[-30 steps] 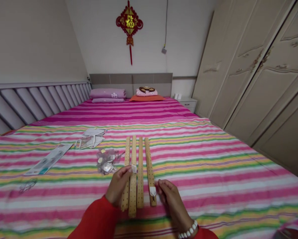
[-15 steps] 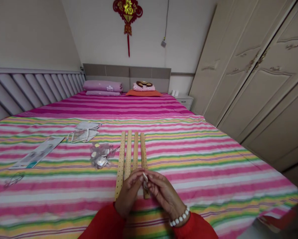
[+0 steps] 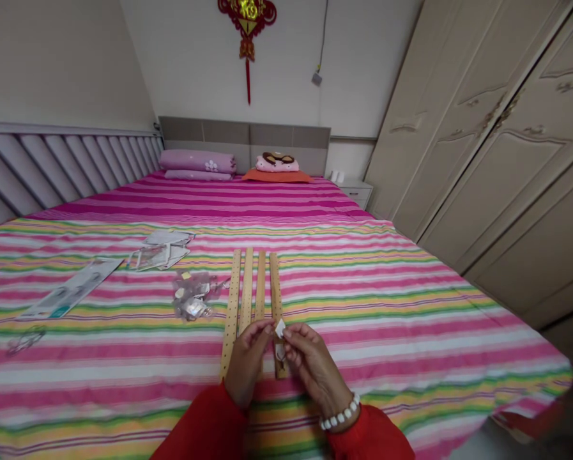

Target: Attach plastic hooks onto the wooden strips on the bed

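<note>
Between the fingertips of both my hands is a small white square piece (image 3: 280,328), one corner pointing up. My left hand (image 3: 246,358) pinches its left side and my right hand (image 3: 315,364), with a white bead bracelet at the wrist, pinches the right. Just below it, another small whitish bit (image 3: 280,352) shows in front of the right-hand wooden strip (image 3: 275,281); I cannot tell whether the two are joined. Several narrow wooden strips lie side by side under my hands, the leftmost wooden strip (image 3: 231,313) having rows of holes. My left hand hides parts of the middle ones.
Left of the strips are small clear bags (image 3: 193,297) of little parts. Farther left lie flat packets (image 3: 164,250), a long clear sleeve (image 3: 73,289) and a thin wire-like bundle (image 3: 26,338). All rest on a striped bedspread (image 3: 411,332). A wardrobe (image 3: 482,166) stands right.
The small white piece has turned from edge-on to show its flat square face. My fingertips have drawn slightly apart around it, uncovering the whitish bit below.
</note>
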Demonstrator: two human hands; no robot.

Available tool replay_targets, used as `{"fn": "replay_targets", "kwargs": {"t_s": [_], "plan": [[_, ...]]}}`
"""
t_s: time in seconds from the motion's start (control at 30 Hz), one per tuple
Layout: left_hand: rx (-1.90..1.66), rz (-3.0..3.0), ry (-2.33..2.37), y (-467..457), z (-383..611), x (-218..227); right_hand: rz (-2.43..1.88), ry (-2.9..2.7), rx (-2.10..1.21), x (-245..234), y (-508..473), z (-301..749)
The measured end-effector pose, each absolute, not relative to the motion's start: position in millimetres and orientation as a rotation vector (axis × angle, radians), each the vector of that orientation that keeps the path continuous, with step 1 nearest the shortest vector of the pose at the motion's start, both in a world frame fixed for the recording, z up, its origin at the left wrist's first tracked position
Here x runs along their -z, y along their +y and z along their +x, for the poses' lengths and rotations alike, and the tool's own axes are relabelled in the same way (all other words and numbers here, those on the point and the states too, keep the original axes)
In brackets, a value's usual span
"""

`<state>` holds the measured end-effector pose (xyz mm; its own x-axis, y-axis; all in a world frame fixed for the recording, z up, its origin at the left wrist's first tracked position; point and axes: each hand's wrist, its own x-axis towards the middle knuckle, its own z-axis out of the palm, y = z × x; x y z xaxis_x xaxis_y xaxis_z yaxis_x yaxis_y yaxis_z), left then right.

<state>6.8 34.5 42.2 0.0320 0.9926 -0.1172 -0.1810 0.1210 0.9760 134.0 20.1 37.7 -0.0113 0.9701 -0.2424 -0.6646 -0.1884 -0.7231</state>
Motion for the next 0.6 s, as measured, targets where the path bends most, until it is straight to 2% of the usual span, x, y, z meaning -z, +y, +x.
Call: {"fn": "replay_targets", "kwargs": {"t_s": [0.23,0.43,0.6], "plan": [[-1.222,1.066,1.073,42.2,9.7,-42.5,-0.960,-0.578,-1.393,-32.6,26.8,134.3],[-1.158,1.146,1.117,62.5,10.0,-43.7,-1.022,-0.672,-1.360,-26.2,38.1,142.7],[-1.154,1.231,1.183,73.2,13.0,-27.9,-1.067,-0.679,-1.343,-11.6,51.2,144.1]]}}
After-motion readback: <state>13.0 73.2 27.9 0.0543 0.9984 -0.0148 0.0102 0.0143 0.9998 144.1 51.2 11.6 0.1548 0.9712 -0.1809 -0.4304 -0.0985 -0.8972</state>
